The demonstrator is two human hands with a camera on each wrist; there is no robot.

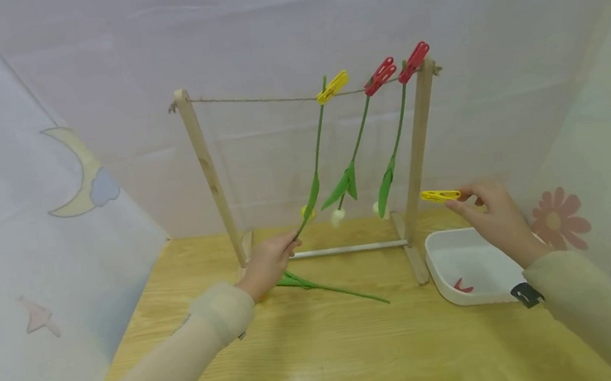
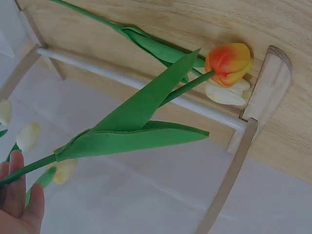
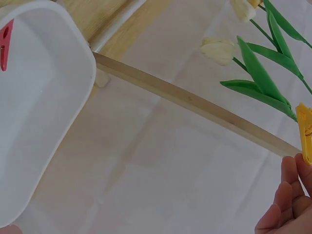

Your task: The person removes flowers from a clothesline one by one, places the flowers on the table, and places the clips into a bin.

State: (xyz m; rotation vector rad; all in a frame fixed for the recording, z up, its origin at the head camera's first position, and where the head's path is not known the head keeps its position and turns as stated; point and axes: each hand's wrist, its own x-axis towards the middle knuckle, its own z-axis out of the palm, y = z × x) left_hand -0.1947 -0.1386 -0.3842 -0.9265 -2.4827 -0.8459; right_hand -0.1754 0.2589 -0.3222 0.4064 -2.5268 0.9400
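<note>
My left hand (image 1: 271, 263) pinches the green stem of an orange-yellow tulip (image 2: 228, 64); its bloom points down toward the table, its leaves below the fingers. A white tulip (image 2: 226, 92) lies on the table behind that bloom, its stem (image 1: 346, 290) stretching right. My right hand (image 1: 492, 212) grips a yellow clothespin (image 1: 441, 195) between thumb and fingers, beside the rack's right post. On the rope (image 1: 266, 99), a yellow clothespin (image 1: 332, 87) and red clothespins (image 1: 380, 76) hold tulips upside down. Whether the held stem overlaps the leftmost hanging one is hard to tell.
The rope spans a wooden rack with a left post (image 1: 209, 177) and a right post (image 1: 421, 151), joined low by a white bar (image 1: 349, 249). A white basin (image 1: 442, 275) at the right holds a red clothespin (image 1: 462, 286). Patterned cloth surrounds the wooden table (image 1: 325, 353).
</note>
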